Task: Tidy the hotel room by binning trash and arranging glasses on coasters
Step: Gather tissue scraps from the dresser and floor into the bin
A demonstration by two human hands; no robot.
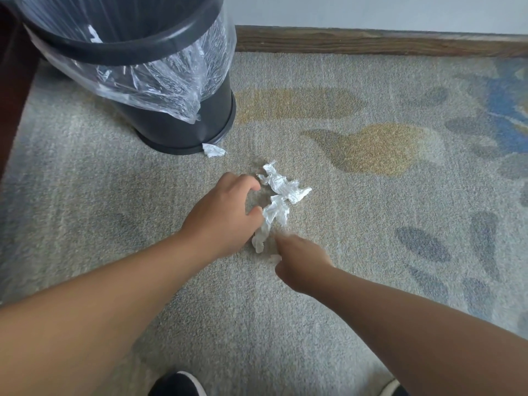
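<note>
Left hand: the left hand point(225, 212) is reaching down to the carpet point(314, 310) and is holding a half-open claw shape. The index fingertip and thumb are standing apart with nothing between them, and the thumb is touching the near strand of the tissue.
Right hand: the right hand point(303, 261) is blurring in the picture. Its fingers are curling downward just beside the tissue's lower end, and a bit of white is showing at its fingertips. I cannot tell whether it is pinching anything.
Crumpled tissue: the crumpled tissue point(281, 192) is lying on the carpet between the two hands, stretching from a wider wad on the far side to a thin twisted tail on the near side.
Small scrap: a small scrap point(213, 150) of white paper is lying on the carpet, touching the foot of the bin, apart from the larger tissue.
Bin: the black bin point(183, 130) is standing upright at the upper left, beyond the left hand. A clear plastic liner point(160, 81) is hanging over its rim and down its side.
Carpet: it is showing grey pile with yellow, blue and dark grey blotches to the right.
Skirting board: the wooden skirting board point(371, 41) is running along the foot of the wall point(371, 12), behind the bin.
Shoes: a dark shoe point(177, 385) is showing at the bottom edge.
</note>
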